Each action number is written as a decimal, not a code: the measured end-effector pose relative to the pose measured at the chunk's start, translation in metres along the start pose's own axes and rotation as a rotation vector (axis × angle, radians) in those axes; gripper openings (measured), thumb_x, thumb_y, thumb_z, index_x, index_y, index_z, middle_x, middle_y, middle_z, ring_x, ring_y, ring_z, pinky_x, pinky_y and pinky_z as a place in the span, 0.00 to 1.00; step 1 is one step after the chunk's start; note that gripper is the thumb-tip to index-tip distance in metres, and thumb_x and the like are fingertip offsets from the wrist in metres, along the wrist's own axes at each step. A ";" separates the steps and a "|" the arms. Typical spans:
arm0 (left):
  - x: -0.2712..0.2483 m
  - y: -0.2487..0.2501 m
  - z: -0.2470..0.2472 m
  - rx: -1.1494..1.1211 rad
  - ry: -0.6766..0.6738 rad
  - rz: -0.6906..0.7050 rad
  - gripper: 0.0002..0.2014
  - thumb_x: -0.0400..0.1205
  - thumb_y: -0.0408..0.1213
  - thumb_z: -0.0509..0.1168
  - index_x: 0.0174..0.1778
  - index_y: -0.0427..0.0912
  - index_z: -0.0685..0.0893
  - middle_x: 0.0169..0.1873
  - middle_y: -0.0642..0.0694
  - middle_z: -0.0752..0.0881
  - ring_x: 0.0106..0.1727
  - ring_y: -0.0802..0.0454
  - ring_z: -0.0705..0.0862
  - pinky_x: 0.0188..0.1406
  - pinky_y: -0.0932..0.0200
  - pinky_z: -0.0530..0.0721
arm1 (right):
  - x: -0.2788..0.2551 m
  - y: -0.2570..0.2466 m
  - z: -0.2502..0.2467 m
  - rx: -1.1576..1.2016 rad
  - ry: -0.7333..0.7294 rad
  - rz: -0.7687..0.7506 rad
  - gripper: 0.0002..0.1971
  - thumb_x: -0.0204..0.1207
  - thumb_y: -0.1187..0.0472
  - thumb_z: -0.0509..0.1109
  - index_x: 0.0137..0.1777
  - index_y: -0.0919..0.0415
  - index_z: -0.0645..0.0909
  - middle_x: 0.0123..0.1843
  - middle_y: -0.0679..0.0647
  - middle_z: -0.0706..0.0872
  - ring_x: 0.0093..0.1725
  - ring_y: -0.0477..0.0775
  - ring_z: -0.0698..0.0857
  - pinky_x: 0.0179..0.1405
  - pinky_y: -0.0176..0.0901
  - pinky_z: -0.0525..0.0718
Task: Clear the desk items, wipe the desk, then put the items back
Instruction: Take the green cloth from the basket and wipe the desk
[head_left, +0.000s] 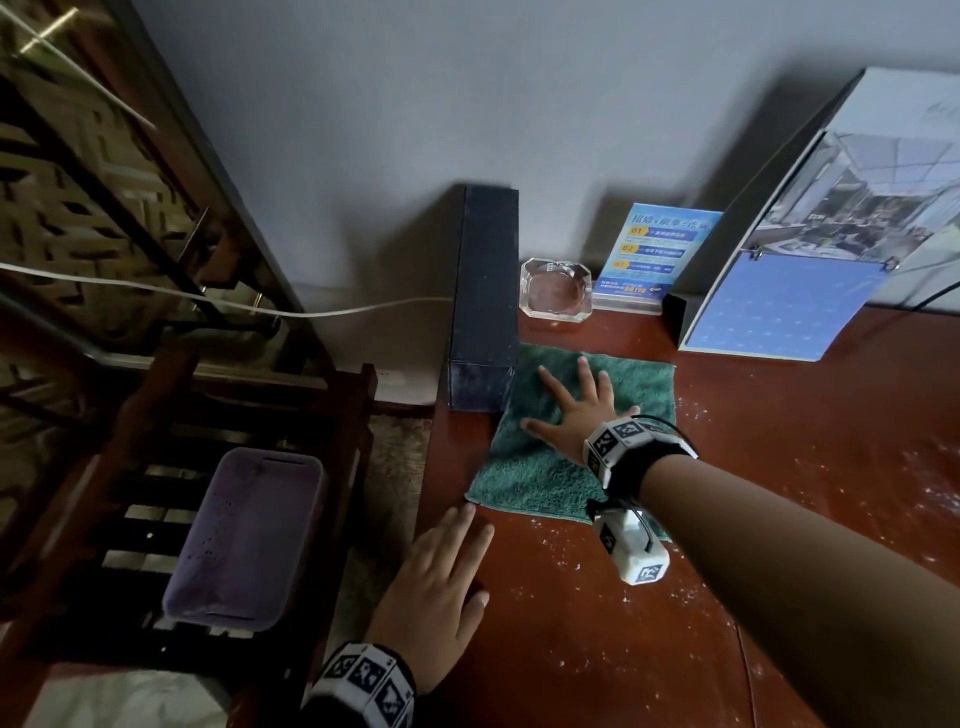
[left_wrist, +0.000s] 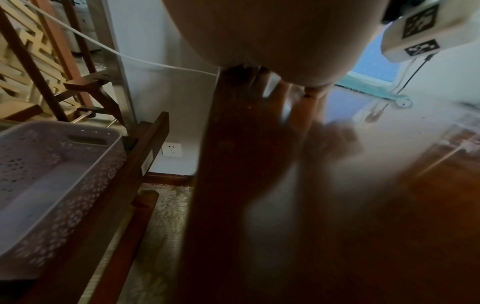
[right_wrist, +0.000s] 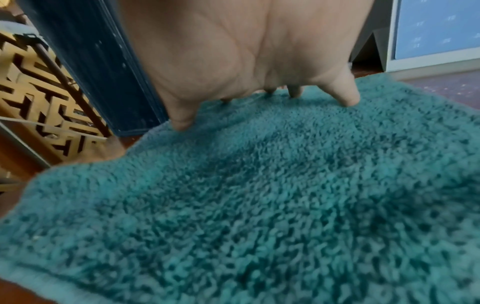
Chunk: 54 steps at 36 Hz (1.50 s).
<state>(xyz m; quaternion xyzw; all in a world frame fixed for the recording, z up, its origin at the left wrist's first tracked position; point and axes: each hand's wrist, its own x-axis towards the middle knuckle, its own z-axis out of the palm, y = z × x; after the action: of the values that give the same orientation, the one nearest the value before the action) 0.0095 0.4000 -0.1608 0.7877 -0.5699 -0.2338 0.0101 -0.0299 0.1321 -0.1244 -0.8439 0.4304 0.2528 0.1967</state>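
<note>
A teal fluffy cloth (head_left: 571, 452) (right_wrist: 259, 195) lies flat on the reddish-brown desk (head_left: 779, 467), near its back left corner. My right hand (head_left: 571, 410) presses on the cloth with fingers spread and straight (right_wrist: 262, 67). My left hand (head_left: 441, 582) rests flat on the desk's left edge, just in front of the cloth, holding nothing. On the desk behind the cloth stand a dark blue box (head_left: 485, 296), a glass ashtray (head_left: 556, 288), a blue sign card (head_left: 649, 260) and a desk calendar (head_left: 810, 249). White specks dot the desk surface.
A lavender plastic basket (head_left: 244, 535) (left_wrist: 52, 185) sits on a dark wooden rack left of the desk. A white cable (head_left: 208, 299) runs along the wall behind it. The wall closes off the desk's back.
</note>
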 end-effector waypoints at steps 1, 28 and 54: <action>-0.001 0.000 -0.001 -0.010 -0.006 0.000 0.32 0.80 0.56 0.52 0.80 0.47 0.64 0.81 0.44 0.63 0.79 0.51 0.61 0.74 0.54 0.58 | 0.001 0.000 0.002 -0.017 -0.009 -0.003 0.40 0.71 0.25 0.54 0.77 0.25 0.35 0.82 0.46 0.25 0.83 0.60 0.31 0.71 0.85 0.44; -0.001 -0.007 -0.025 -0.456 0.143 0.049 0.16 0.87 0.42 0.54 0.70 0.56 0.73 0.77 0.69 0.52 0.77 0.76 0.45 0.61 0.90 0.50 | -0.019 -0.028 0.054 0.096 0.152 0.048 0.43 0.63 0.17 0.46 0.75 0.23 0.32 0.79 0.47 0.18 0.79 0.64 0.23 0.64 0.88 0.34; 0.002 -0.015 -0.020 -0.497 0.287 0.075 0.13 0.78 0.22 0.57 0.48 0.45 0.79 0.51 0.57 0.76 0.49 0.64 0.76 0.49 0.73 0.73 | -0.076 -0.047 0.107 0.071 0.211 0.029 0.41 0.69 0.23 0.45 0.77 0.30 0.29 0.79 0.51 0.19 0.77 0.65 0.21 0.67 0.85 0.29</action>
<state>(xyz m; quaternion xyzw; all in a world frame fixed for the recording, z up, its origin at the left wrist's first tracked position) 0.0306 0.3984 -0.1483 0.7644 -0.5166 -0.2519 0.2921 -0.0564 0.2647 -0.1586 -0.8520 0.4696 0.1500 0.1763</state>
